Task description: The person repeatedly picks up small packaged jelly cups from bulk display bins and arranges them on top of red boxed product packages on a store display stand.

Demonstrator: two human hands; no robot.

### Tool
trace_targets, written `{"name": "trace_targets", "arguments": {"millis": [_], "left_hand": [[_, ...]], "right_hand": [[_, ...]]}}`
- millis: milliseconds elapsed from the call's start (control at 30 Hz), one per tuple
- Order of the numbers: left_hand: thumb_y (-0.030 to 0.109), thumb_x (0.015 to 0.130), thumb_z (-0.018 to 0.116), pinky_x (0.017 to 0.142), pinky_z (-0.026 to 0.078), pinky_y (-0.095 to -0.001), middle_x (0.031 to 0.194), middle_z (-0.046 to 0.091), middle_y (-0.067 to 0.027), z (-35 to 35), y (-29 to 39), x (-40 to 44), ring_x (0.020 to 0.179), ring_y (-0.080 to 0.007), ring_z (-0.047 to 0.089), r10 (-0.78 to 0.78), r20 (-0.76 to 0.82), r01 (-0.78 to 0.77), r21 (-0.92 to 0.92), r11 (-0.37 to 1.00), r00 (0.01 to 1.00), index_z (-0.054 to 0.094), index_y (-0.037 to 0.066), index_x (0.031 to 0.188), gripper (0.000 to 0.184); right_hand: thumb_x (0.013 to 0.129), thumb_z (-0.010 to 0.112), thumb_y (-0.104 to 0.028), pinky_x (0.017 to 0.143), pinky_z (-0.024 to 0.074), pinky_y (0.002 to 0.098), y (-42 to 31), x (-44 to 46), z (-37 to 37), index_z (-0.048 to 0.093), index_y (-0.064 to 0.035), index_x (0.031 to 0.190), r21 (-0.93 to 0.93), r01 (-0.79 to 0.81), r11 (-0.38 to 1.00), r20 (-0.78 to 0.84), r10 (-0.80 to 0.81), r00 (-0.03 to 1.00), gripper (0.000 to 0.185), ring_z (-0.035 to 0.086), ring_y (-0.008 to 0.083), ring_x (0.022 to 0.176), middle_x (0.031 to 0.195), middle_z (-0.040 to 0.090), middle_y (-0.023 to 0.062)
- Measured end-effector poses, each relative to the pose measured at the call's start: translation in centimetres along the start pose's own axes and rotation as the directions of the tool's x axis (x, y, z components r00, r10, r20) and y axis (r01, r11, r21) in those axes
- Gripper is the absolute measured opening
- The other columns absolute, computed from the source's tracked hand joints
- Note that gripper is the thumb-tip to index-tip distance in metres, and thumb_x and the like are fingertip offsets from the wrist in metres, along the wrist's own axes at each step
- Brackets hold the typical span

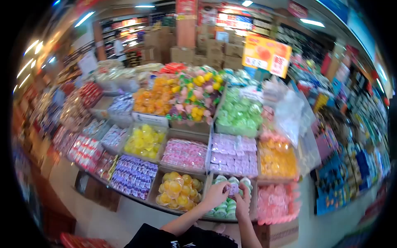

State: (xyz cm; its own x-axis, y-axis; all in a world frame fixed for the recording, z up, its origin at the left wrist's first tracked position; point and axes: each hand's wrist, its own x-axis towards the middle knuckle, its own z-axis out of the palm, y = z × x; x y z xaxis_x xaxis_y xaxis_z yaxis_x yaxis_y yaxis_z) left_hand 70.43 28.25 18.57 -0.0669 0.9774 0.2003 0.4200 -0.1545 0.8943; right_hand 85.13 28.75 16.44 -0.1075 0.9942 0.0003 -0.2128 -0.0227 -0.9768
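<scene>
A small, pale lilac piece is pinched between the two bare hands, above the compartment of green-and-white packs near the front of the bench. The fingers of the left hand are closed to a narrow pinch at its left side; those of the right hand are bent in and nearly closed against its other side, though the exact contact is too small to tell. The packs beneath look rounded and glossy, set in rows. To their left, shiny, ball-like yellow cups heap up in a box with thin, straight walls; to their right, translucent pink packs with bumpy, scalloped outlines reach the front corner. Behind the hands lie flatter, film-wrapped lilac packs in tight rows, with smooth, glossy orange packs beside them. Low partitions edge the compartment, and both hands are above the goods, with forearms crossing the bench's dark, curved front rim. Beyond that rim shows smooth, pale floor, the nearest open room, with a cardboard box under the right corner.
</scene>
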Motion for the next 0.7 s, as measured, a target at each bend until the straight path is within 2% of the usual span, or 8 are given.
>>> {"name": "trace_targets", "arguments": {"millis": [100,233,300,367,400,567,633,700], "left_hand": [[0.004,0.083,0.067,0.062,0.053,-0.0322,0.074,0.064,-0.0106,1.1,-0.4,-1.6,0.067,-0.0213,0.067,0.015,0.16,0.004,-0.117,0.993,0.987,0.061,0.004,0.105,0.022],[0.002,0.083,0.066,0.062,0.053,-0.033,0.078,0.063,-0.0112,1.8,-1.2,-4.7,0.068,-0.0226,0.067,0.153,0.348,-0.091,-0.19,0.978,0.925,0.059,0.007,0.114,0.033],[0.001,0.082,0.066,0.062,0.052,-0.0336,0.079,0.062,-0.0112,2.4,-1.2,-6.4,0.069,-0.023,0.066,0.193,0.471,-0.094,-0.226,0.97,0.861,0.057,0.006,0.117,0.037],[0.001,0.082,0.066,0.063,0.052,-0.0337,0.079,0.061,-0.0111,1.8,-0.4,-8.6,0.069,-0.0234,0.065,0.246,0.62,-0.085,-0.277,0.957,0.745,0.057,0.005,0.117,0.037],[0.0,0.083,0.065,0.063,0.051,-0.032,0.079,0.062,-0.0108,2.3,-0.5,-9.5,0.068,-0.0215,0.065,0.33,0.606,-0.166,-0.311,0.936,0.724,0.057,0.005,0.117,0.036],[-0.001,0.084,0.062,0.065,0.052,-0.0332,0.08,0.063,-0.0105,2.7,3.4,-11.1,0.069,-0.0202,0.064,0.324,0.712,-0.1,-0.338,0.936,0.623,0.057,0.003,0.116,0.033],[-0.001,0.085,0.063,0.067,0.051,-0.0316,0.082,0.063,-0.0093,3.3,4.2,-11.7,0.072,-0.0176,0.062,0.372,0.704,-0.137,-0.368,0.92,0.606,0.057,0.002,0.116,0.032],[-0.001,0.085,0.063,0.069,0.051,-0.0305,0.085,0.062,-0.0089,4.1,5.0,-12.6,0.075,-0.0165,0.062,0.348,0.711,-0.095,-0.37,0.924,0.611,0.057,0.001,0.116,0.032]], "right_hand": [[0.09,0.052,0.001,0.083,0.0535,0.032,0.1,-4.0,0.2,0.039,-0.0003,0.14,0.136,-0.005,0.991,-0.17,0.028,0.985,0.051,0.059,0.02,0.106,0.13,0.048,0.0114],[0.091,0.054,0.0,0.083,0.0533,0.0309,0.8,-10.1,1.0,0.044,0.0009,0.136,0.161,-0.019,0.987,-0.4,0.083,0.913,0.047,0.061,0.0192,0.104,0.122,0.056,0.0117],[0.092,0.053,-0.002,0.08,0.0541,0.0306,3.3,-13.1,1.2,0.05,-0.0001,0.129,0.109,0.062,0.992,-0.549,0.008,0.836,0.037,0.063,0.0182,0.098,0.11,0.061,0.0096],[0.093,0.054,-0.005,0.078,0.0542,0.0303,3.0,-17.5,2.4,0.052,-0.0008,0.123,0.172,0.032,0.984,-0.672,0.094,0.734,0.031,0.063,0.0177,0.095,0.109,0.061,0.01],[0.093,0.054,-0.007,0.077,0.0545,0.0304,2.8,-18.6,2.7,0.052,-0.0009,0.122,0.165,0.035,0.986,-0.692,0.09,0.716,0.03,0.063,0.0176,0.095,0.109,0.061,0.0101],[0.095,0.057,-0.012,0.073,0.0562,0.032,0.9,-22.4,2.8,0.052,-0.0017,0.121,0.123,0.062,0.99,-0.809,0.064,0.584,0.028,0.064,0.0174,0.091,0.108,0.061,0.0105],[0.095,0.057,-0.011,0.072,0.0558,0.0316,1.9,-22.8,2.5,0.053,-0.0008,0.119,-0.014,0.169,0.985,-0.841,-0.104,0.531,0.026,0.064,0.0166,0.091,0.107,0.061,0.0098],[0.095,0.056,-0.01,0.075,0.0545,0.029,-0.4,-24.3,2.7,0.054,-0.001,0.118,-0.012,0.171,0.985,-0.859,-0.098,0.502,0.025,0.062,0.0143,0.095,0.107,0.061,0.0085]]}}
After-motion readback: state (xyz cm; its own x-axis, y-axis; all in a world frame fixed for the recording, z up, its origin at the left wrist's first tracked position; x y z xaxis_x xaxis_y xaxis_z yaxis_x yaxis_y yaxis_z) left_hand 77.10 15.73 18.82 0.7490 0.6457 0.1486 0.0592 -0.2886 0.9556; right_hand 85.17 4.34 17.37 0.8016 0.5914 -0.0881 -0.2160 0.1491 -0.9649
